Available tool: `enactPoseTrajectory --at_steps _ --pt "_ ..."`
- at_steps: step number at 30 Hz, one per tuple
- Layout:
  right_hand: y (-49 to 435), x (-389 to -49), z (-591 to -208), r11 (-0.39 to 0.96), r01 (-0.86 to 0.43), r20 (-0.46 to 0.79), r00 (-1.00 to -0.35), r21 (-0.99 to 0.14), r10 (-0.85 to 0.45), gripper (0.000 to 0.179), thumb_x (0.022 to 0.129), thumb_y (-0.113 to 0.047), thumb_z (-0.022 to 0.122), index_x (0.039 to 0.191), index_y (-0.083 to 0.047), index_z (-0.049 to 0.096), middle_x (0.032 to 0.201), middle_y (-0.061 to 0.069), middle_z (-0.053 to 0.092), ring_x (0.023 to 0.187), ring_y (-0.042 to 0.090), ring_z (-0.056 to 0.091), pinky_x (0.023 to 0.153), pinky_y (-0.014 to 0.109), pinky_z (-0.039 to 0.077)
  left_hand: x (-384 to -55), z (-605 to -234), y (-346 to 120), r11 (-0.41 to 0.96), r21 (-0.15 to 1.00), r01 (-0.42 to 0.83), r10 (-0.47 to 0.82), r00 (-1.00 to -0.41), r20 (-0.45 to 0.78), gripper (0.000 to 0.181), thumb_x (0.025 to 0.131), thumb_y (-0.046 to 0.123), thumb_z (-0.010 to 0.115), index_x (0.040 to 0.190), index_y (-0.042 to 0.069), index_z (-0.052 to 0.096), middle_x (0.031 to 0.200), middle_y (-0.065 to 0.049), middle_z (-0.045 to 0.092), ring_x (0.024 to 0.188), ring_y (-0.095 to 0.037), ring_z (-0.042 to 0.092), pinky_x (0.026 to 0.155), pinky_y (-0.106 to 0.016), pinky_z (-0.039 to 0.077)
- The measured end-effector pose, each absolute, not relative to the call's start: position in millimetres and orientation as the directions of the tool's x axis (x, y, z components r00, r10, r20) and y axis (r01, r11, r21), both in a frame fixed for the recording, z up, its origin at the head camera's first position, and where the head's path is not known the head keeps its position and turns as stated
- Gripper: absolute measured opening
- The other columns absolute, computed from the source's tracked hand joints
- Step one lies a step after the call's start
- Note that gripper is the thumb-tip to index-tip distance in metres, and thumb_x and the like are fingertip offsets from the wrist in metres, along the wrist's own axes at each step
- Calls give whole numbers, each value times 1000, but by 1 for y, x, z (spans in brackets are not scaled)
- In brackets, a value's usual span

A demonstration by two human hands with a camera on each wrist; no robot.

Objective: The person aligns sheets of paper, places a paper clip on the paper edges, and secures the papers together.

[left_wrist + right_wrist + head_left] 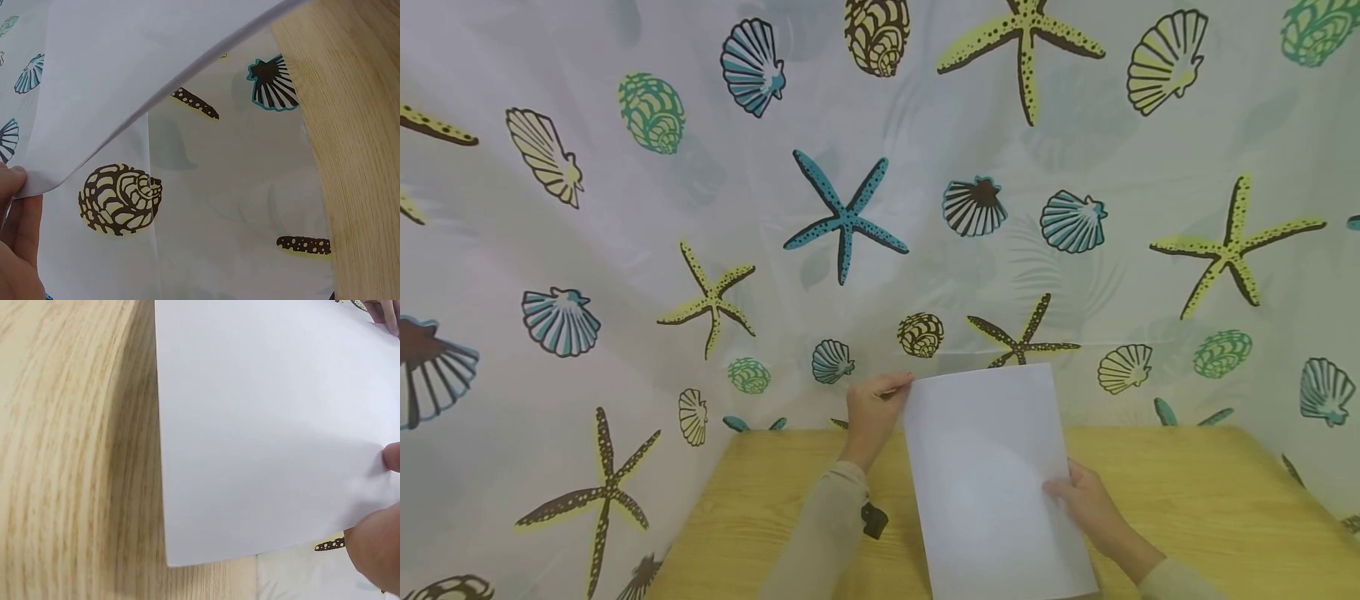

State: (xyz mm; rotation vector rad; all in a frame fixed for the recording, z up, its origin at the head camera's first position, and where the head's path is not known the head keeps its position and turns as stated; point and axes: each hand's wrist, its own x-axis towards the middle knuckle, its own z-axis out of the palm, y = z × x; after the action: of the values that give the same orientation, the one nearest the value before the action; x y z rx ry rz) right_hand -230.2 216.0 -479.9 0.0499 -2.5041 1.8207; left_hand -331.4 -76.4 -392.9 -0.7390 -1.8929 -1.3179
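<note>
1. The left hand (872,421) pinches the paper (992,475) at its upper left corner, thumb on the near face and fingers behind, as the left wrist view shows.
2. The right hand (1093,508) pinches the paper's right edge, below the middle, with the thumb lying on the near face.
3. The paper is between the 2 hands, above the table (1195,492), its top edge leaning back toward the cloth (925,283). Its near face is white and blank. Whether it is 1 sheet or several, nobody could tell from here; nor can it be told whether the lower edge touches the wood.
4. Both arms wear pale sleeves (820,533), and a small black object (874,521) sits at the left wrist.
5. The table is light wood with visible grain.
6. The cloth hangs behind and at both sides, printed with shells (752,68) and starfish (846,218) in blue, yellow, green and brown.
</note>
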Motion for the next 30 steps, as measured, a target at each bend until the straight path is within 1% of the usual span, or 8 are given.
enactPoseTrajectory --at_steps 3,7,13,17,20,26,30 --pt "216 -230 -480 306 -43 46 -999 -951 4 50 91 -2 46 136 17 32 137 35 37 126 48 37 101 58 34 -331 -394 -77 316 559 766 75 -608 790 12 80 -4 71 90 3 75 93 -7 72 83 -15 69 71 -20 55" --pt "216 -230 -481 312 -28 35 -999 -950 15 50 92 -3 46 136 17 32 136 35 39 124 48 40 99 57 37 -332 -395 -77 324 549 770 86 -602 794 12 79 -5 71 89 1 74 92 -8 72 81 -15 68 70 -21 55" --pt "214 -231 -481 320 -30 39 -999 -947 21 49 92 -2 47 134 18 33 135 35 40 123 48 41 99 56 38 -333 -397 -76 314 551 773 71 -598 798 14 79 -6 71 89 4 75 91 -5 72 81 -17 68 72 -22 55" --pt "212 -231 -481 315 -38 48 -999 -948 25 49 91 -1 48 133 19 34 132 35 43 119 45 46 97 54 41 -333 -396 -75 299 561 772 64 -603 795 14 80 -6 70 90 3 74 92 -5 72 81 -19 68 73 -22 55" --pt "212 -231 -480 312 -45 55 -998 -949 23 49 91 -1 49 133 19 34 130 35 45 117 43 48 95 52 43 -332 -396 -74 300 567 767 53 -607 793 14 81 -5 70 90 3 74 92 -5 72 82 -18 68 73 -22 55" --pt "212 -232 -480 318 -46 57 -998 -947 25 48 91 -1 49 132 19 35 130 35 45 117 41 48 96 52 43 -332 -396 -75 308 554 774 41 -592 805 12 79 -6 71 86 2 75 90 -6 72 82 -16 69 71 -21 55" --pt "212 -232 -479 327 -38 49 -998 -944 25 48 91 -1 48 133 20 34 131 35 44 119 44 46 97 55 40 -333 -396 -75 310 546 778 49 -586 809 13 79 -7 71 87 3 75 90 -5 72 81 -16 69 71 -21 55"
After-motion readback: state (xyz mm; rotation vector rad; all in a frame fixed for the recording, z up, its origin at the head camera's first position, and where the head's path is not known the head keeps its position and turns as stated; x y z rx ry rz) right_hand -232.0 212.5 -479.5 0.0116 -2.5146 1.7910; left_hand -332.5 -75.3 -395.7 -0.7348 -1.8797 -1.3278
